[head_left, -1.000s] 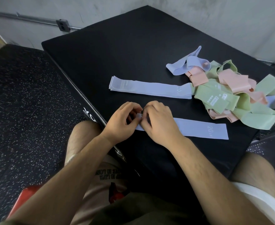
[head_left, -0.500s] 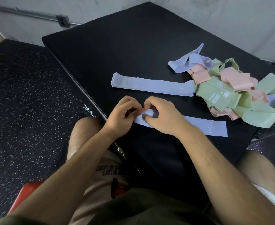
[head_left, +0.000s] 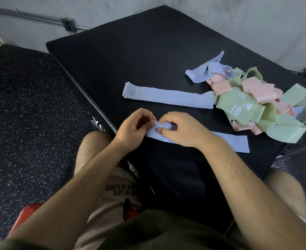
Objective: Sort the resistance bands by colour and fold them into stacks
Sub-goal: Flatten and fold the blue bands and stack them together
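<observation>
Black padding covers the bench (head_left: 148, 51), which stands on a dark speckled floor (head_left: 22, 114) in front of a pale wall (head_left: 238, 24) that carries a grey outlet box (head_left: 68, 24). On the right side of the bench lies a tangled pile (head_left: 238, 109) of green, pink and a few lilac bands, with one loose lilac loop (head_left: 202, 73) curling up at its far edge. Just left of the pile, and touching it at one end, a flat stack (head_left: 166, 95) of lilac bands lies stretched out lengthwise, its edges lined up. Nearer the person, a single lilac band (head_left: 237, 141) lies flat on the bench, roughly parallel to the stack and apart from it; its right end is free and shows a printed "20", while its left end is hidden under the hands. The right forearm crosses over the middle of this band and covers part of it. The left hand (head_left: 134, 129) has its fingers curled in and pinches the left end of the band at the fingertips. The right hand (head_left: 181, 130) sits just beside it, almost touching, with its thumb pressed on top of the band and its fingers curled over a raised fold in the material. Beige printed shorts (head_left: 116, 192) and a red object (head_left: 26, 212) show at the bottom left.
</observation>
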